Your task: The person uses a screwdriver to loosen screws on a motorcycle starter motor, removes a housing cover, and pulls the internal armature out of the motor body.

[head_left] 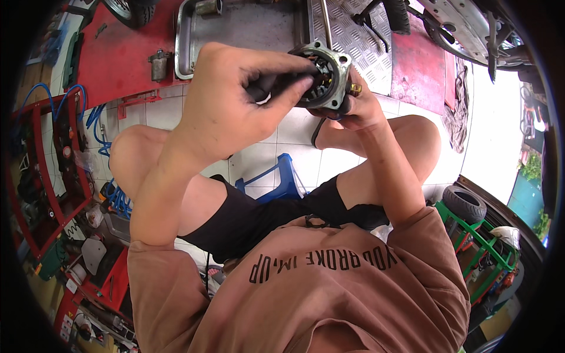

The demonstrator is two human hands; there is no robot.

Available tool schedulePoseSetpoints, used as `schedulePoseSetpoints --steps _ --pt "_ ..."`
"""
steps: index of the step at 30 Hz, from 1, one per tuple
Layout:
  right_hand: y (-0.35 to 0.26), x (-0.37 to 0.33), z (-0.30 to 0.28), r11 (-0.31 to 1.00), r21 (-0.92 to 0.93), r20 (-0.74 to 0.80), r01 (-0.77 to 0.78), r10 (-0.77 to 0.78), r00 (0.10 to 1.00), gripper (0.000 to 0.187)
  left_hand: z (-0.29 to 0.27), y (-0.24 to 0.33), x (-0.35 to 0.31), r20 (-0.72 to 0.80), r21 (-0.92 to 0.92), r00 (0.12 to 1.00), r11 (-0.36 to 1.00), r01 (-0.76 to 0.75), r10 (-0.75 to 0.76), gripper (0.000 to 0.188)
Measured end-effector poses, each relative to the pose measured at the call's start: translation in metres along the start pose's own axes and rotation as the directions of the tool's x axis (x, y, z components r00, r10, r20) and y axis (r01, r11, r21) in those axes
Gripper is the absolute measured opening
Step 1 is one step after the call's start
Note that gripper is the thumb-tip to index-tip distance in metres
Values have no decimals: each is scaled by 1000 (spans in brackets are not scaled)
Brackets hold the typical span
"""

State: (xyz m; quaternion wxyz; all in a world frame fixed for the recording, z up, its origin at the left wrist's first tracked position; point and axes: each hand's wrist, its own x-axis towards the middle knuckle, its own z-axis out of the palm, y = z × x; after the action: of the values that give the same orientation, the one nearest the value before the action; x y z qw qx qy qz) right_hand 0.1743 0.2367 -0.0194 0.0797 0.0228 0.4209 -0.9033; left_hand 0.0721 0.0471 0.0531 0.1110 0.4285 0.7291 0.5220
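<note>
Held up in front of me is a round metal motor housing (336, 73) with a pale flange and screw holes at its corners. Dark parts sit inside its open end, and a small brass bolt (355, 89) sticks out of its side. My right hand (362, 106) grips the housing from behind and below. From the left, my left hand (235, 100) reaches over with thumb and index finger bent together at the opening. Those fingertips are blackened and touch the inside; whatever they pinch there is hidden.
Ahead, a metal tray (247, 35) lies on a red platform (135, 53), beside a small metal cylinder (158, 66). A blue stool (285, 176) shows between my legs. To the left is a red rack (44, 176); on the right, a tyre (464, 203) rests on a green frame (479, 244).
</note>
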Motion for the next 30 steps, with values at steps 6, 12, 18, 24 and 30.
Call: schedulePoseSetpoints --steps 6,12,18,24,30 --pt "2 -2 -6 1000 -17 -22 7 -7 1000 98 -7 6 2 104 37 982 987 154 -157 16" --pt "2 1 -4 999 -33 -30 -12 11 999 99 -8 0 1 148 -100 949 950 295 -279 14" --pt "3 -1 -7 998 -67 -39 -2 0 999 100 -9 0 1 132 -78 957 960 270 -259 13" --pt "3 -1 -12 1000 -29 -22 4 -4 1000 103 -9 2 1 154 -203 956 938 280 -252 13" --pt "2 -3 -11 1000 -16 -19 -18 18 1000 104 -9 2 0 204 -252 932 904 345 -299 15"
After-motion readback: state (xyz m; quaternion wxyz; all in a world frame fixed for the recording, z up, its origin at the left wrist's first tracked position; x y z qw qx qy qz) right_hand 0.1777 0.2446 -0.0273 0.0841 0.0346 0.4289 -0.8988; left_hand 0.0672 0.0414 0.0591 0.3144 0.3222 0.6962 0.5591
